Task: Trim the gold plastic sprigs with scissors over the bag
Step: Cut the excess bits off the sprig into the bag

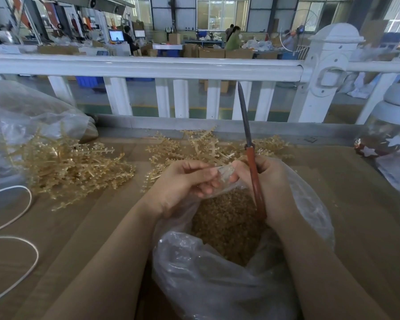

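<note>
A clear plastic bag (219, 289) stands open in front of me, filled with small gold cuttings (226, 222). My left hand (183, 183) pinches the bag's far rim between its fingers. My right hand (270, 190) grips red-handled scissors (254, 179), their closed blades pointing up and away. This hand's fingers also touch the same bit of rim. Gold plastic sprigs lie on the table in a pile at the left (69, 167) and another pile (208, 146) just beyond my hands. Neither hand holds a sprig.
The table top (356, 204) is brown cardboard. A large clear bag (21, 116) lies at the far left, with white cord (21, 227) looped near it. A white railing (148, 65) runs behind the table. A jar with star decorations (388, 139) stands at the right.
</note>
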